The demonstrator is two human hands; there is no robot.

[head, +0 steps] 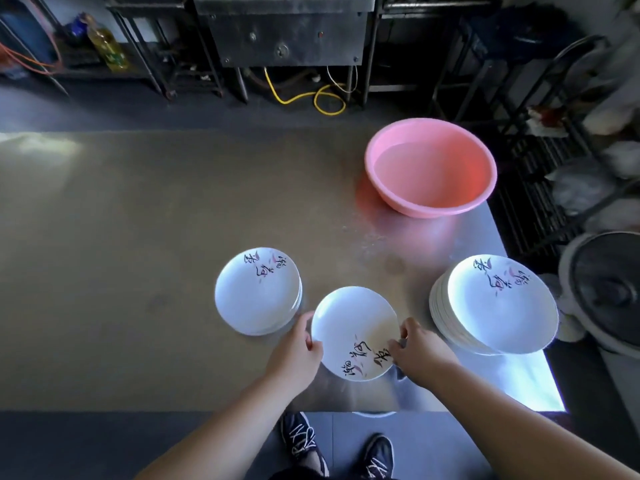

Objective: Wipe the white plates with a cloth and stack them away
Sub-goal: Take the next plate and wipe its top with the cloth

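In the lower middle of the frame the left hand (298, 344) grips the left edge of a white plate (353, 323). Its thumb lies over the rim and its fingers are curled close round the edge, so it is nearly closed. The right hand (420, 353) has its fingers bent tight at the plate's lower right rim, beside the black brush lettering. A scrap of grey shows at the fingertips and under the palm; whether that is the cloth cannot be told. The plate is held between the two hands just above the near edge of the steel table (138, 237), tilted a little toward the viewer. To its upper left, just beside it, stands a low stack of plates (256, 292) with the same lettering. At the right of the frame, apart from the right hand, a taller stack (498, 306) leans slightly. In the upper right of the table a pink basin (431, 168) holds water. A fan (609, 292) stands at the right edge, past the table. A yellow hose (311, 95) curls on the floor at the top. Dark shoes (301, 441) show at the bottom, below the table edge.
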